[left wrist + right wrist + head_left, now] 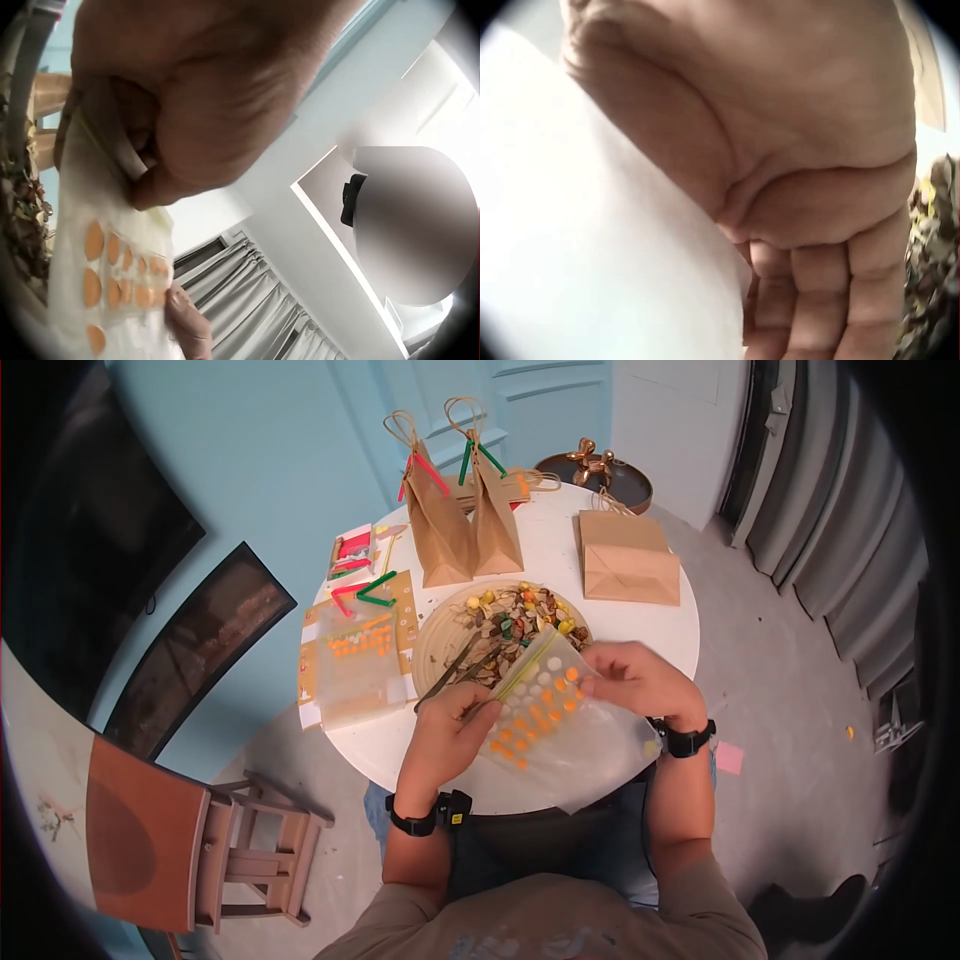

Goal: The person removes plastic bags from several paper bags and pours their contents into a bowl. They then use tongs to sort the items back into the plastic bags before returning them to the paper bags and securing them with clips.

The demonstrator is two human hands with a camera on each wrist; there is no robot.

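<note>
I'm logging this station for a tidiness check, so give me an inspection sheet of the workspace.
Surface: round white table, bearing many items.
Job's things: zip bag with orange and pale round pieces, held up by both hands; behind it, a plate of mixed dried bits.
Clutter: second clear bag at left; two upright paper bags behind the plate; another paper bag at right.
Hands: left hand pinches the bag near its zip; right hand pinches the opposite side.
Cables: possibly one small loop beside the dark screen; too small to confirm.
Surroundings: wooden stool left, grey curtain right, pink paper on the floor.
</note>
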